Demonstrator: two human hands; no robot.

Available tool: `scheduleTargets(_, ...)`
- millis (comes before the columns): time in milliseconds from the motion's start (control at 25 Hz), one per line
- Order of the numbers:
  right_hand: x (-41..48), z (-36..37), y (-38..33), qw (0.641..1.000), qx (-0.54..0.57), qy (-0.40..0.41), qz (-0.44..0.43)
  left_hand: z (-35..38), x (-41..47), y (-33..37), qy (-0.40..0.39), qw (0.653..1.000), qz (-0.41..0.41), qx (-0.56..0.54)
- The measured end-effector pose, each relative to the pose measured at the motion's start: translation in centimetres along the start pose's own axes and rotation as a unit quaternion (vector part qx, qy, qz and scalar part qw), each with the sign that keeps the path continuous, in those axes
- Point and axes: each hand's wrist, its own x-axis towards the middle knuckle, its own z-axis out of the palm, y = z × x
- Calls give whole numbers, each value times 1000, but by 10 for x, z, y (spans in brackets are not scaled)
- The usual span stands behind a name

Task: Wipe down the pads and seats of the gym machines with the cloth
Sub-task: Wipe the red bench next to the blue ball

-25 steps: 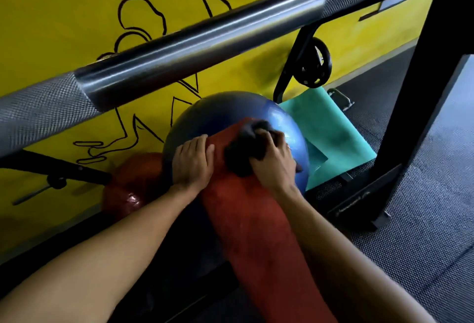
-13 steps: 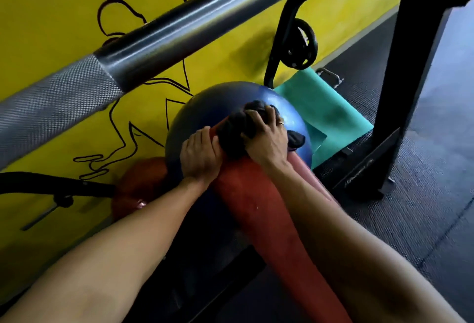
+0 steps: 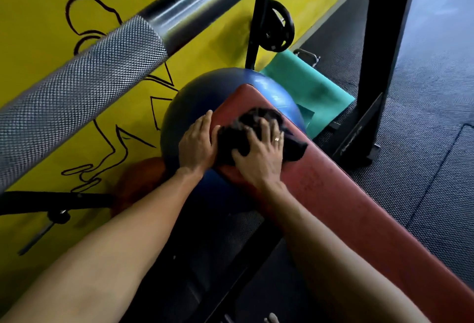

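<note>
- Step in hand: wiping the upper end of the red pad (image 3: 333, 194), which slopes from near right up to the middle of the view.
- Cloth (image 3: 256, 117): dark, bunched into a wad, lying on the pad just short of its top end.
- Right grip (image 3: 259, 153): on top of the cloth, fingers spread and curled over the wad, clamping it against the pad. A loose corner pokes out on the right side.
- Left grip (image 3: 196, 144): fingers straight and together, flat on the pad's left edge just beside the cloth, holding nothing. Looks like a brace.
- Behind the pad: a blue ball (image 3: 195, 99), and a dim orange shape (image 3: 141, 179), probably a second ball. A green mat (image 3: 307, 84) lies on the floor by the rack.
- A bar (image 3: 102, 66) crosses close overhead, so the arms reach beneath it.
- Progress: the pad's surface gives no clue how much is wiped; I judge the top strip and corners are yet to be covered.
- Next move calls for: pushing the wad up to the top edge, then long strokes down the pad's length with even pressure, left grip steadying.
</note>
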Motion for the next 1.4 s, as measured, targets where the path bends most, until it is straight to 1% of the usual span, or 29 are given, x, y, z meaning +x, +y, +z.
scheduleTargets(120,-56,-1,27,996,-15,-2,-92,1,-1,-2,-2,1000,8,1)
scheduleTargets(160,-61,-3,41,993,-22,-8,-112,1,-1,0,-4,1000,4,-2)
scheduleTargets(200,-56,-5,52,994,-30,-3,-110,0,-1,1,-6,1000,-1,-7)
scheduleTargets(240,-44,-6,56,997,-36,4,-73,0,0,1,-9,1000,-3,-11)
scheduleTargets(320,-5,-8,45,998,-21,35,56,1,-1,1,-13,1000,-1,-11)
scheduleTargets(360,13,-8,32,993,-4,28,114,2,-2,1,-13,1000,0,-9)
scheduleTargets(400,21,-6,17,990,3,13,138,3,-2,1,-11,1000,-1,-8)
scheduleTargets(440,19,-2,5,992,-1,6,125,3,-1,0,-10,1000,-2,-8)
scheduleTargets(480,7,2,-3,996,-7,5,88,4,1,-2,-9,1000,-1,-10)
scheduleTargets(560,-37,9,-2,1000,-14,2,-13,4,-1,-3,-5,1000,3,-10)
scheduleTargets(680,-82,-2,37,989,-21,-11,-144,3,-1,-1,-7,1000,-4,-19)
scheduleTargets(720,-81,-6,51,987,-27,-7,-157,3,-1,0,-14,1000,-5,-22)
scheduleTargets(760,-73,-11,59,991,-32,-3,-129,3,-1,1,-17,1000,-5,-22)
scheduleTargets(800,-60,-13,60,998,-26,7,-64,2,-2,1,-18,1000,-4,-20)
scheduleTargets(840,-42,-14,53,999,-15,22,19,2,-2,2,-19,1000,-6,-20)
scheduleTargets(880,-26,-11,40,996,-2,31,88,2,-2,3,-22,999,-10,-22)
scheduleTargets(920,-16,-7,21,992,3,29,125,2,-3,2,-25,999,-12,-22)
scheduleTargets(960,-16,-2,4,993,-1,24,117,3,-3,1,-29,999,-12,-19)
scheduleTargets(1040,-40,7,-16,1000,-11,8,22,4,-3,-1,-29,999,-5,-12)
scheduleTargets(1120,-77,9,-3,998,-9,3,-57,2,-3,1,-20,1000,-3,-11)
scheduleTargets(1160,-93,7,9,997,-8,3,-79,0,-3,2,-23,1000,-7,-16)
scheduleTargets(1200,-107,5,21,996,-16,4,-88,-1,-3,3,-28,999,-10,-22)
scheduleTargets(1280,-125,1,28,998,-28,9,-54,-2,-5,5,-32,999,-11,-28)
scheduleTargets(1360,-118,3,11,999,-30,12,-17,-2,-4,6,-30,999,-12,-28)
scheduleTargets(1400,-107,6,-2,999,-31,11,-16,-1,-3,5,-32,999,-12,-30)
